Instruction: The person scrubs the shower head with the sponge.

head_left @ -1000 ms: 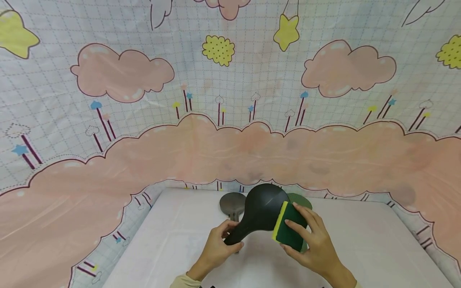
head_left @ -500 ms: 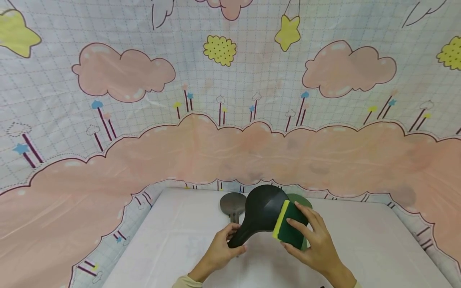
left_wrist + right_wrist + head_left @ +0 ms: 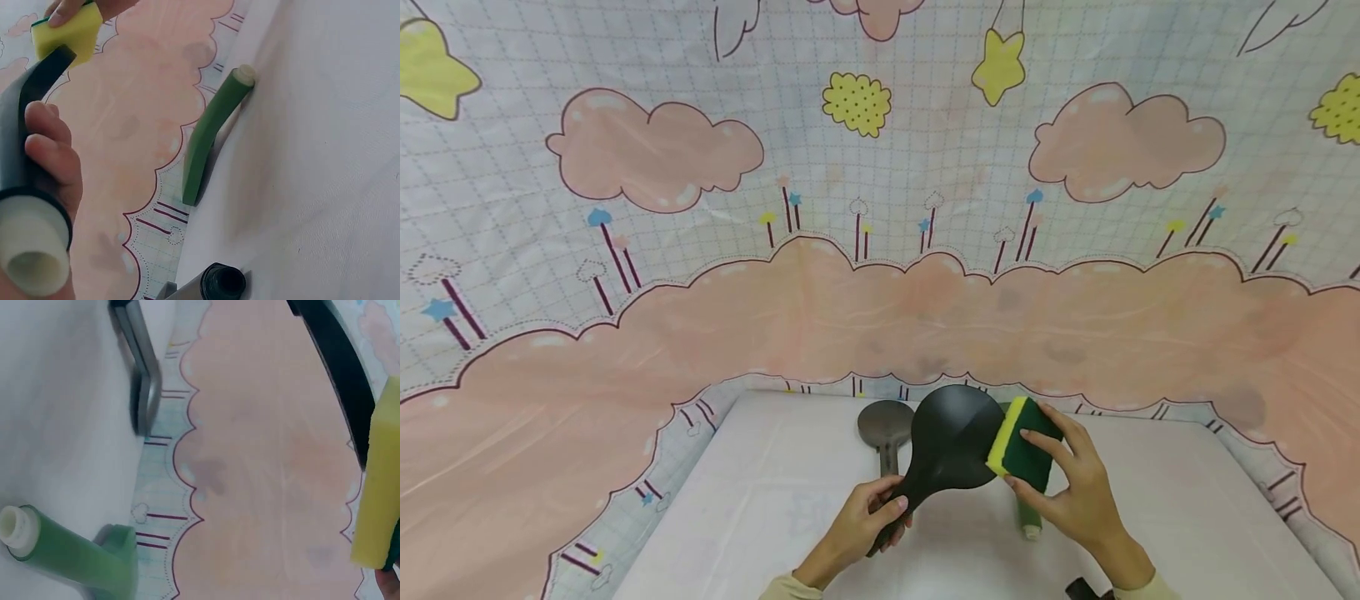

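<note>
A black handheld shower head (image 3: 955, 433) is held up over the table, gripped round its handle by my left hand (image 3: 859, 521). Its pale hollow handle end (image 3: 36, 262) points toward the left wrist camera. My right hand (image 3: 1086, 492) pinches a sponge (image 3: 1030, 446) with a yellow side and a dark green scouring side. The yellow side is right at the shower head's right edge. Fingers of the left hand (image 3: 56, 144) curl over the handle in the left wrist view. The face of the black shower head is turned away from the head camera.
On the white table (image 3: 737, 492) behind my left hand lies a grey shower head (image 3: 885, 423). A green shower head (image 3: 1030, 518) lies behind the sponge, its handle showing below. A cloud-patterned cloth (image 3: 880, 317) hangs behind the table.
The sponge has moved up and to the right along the shower head's edge. My left hand has turned the handle, its thumb now across it. More of the green handle shows.
</note>
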{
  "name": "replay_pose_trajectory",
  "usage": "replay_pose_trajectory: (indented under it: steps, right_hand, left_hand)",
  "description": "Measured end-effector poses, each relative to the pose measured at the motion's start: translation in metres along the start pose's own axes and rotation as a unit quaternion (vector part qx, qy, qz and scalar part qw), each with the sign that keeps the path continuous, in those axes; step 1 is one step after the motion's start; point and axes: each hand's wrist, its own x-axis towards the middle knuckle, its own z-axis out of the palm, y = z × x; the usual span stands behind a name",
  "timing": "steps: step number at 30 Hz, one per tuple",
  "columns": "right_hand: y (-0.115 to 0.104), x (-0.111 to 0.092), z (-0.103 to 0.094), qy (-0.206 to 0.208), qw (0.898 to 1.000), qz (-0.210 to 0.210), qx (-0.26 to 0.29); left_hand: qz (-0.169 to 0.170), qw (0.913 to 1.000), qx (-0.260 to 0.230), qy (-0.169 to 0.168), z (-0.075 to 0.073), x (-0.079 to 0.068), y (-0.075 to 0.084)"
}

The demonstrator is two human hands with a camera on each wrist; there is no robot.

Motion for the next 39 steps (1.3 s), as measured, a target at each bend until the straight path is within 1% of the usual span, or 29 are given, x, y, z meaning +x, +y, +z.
replay_pose_trajectory:
  steps: [2,5,9,12,17,19,23,29,36,39]
  right_hand:
    - [0.002,0.002,-0.001,-0.002,1.0,0.007,0.005]
    - [0.005,0.003,-0.002,-0.01,0.999,0.032,0.011]
    - [0.008,0.005,-0.003,-0.013,0.998,0.058,0.011]
    - [0.009,0.006,-0.004,-0.012,0.998,0.06,0.008]
    - [0.008,0.007,-0.004,-0.014,0.998,0.065,0.004]
    - [0.006,0.008,-0.003,-0.015,0.998,0.063,0.003]
    - [0.003,0.008,-0.001,-0.015,0.999,0.052,0.004]
    - [-0.004,0.01,0.006,-0.004,1.0,0.003,0.025]
    - [-0.015,0.012,0.014,-0.003,0.999,-0.045,0.014]
    - [-0.017,0.014,0.014,0.0,0.998,-0.057,0.011]
  left_hand:
    - [0.013,0.9999,-0.004,-0.001,0.0,0.0,-0.001]
    - [0.027,0.9996,-0.007,0.0,0.0,-0.001,-0.002]
    - [0.046,0.9989,-0.001,-0.004,0.0,-0.002,-0.003]
    - [0.059,0.9982,0.009,-0.007,0.0,-0.003,-0.003]
    - [0.064,0.9975,0.031,-0.002,0.0,-0.004,-0.003]
    - [0.061,0.9973,0.041,0.003,0.001,-0.003,-0.003]
    - [0.069,0.9958,0.06,0.009,0.002,-0.002,-0.003]
    - [0.073,0.9939,0.08,0.021,0.005,0.0,-0.004]
    - [0.061,0.9907,0.114,0.043,0.006,-0.001,-0.009]
    - [0.074,0.9881,0.125,0.048,0.007,-0.001,-0.01]
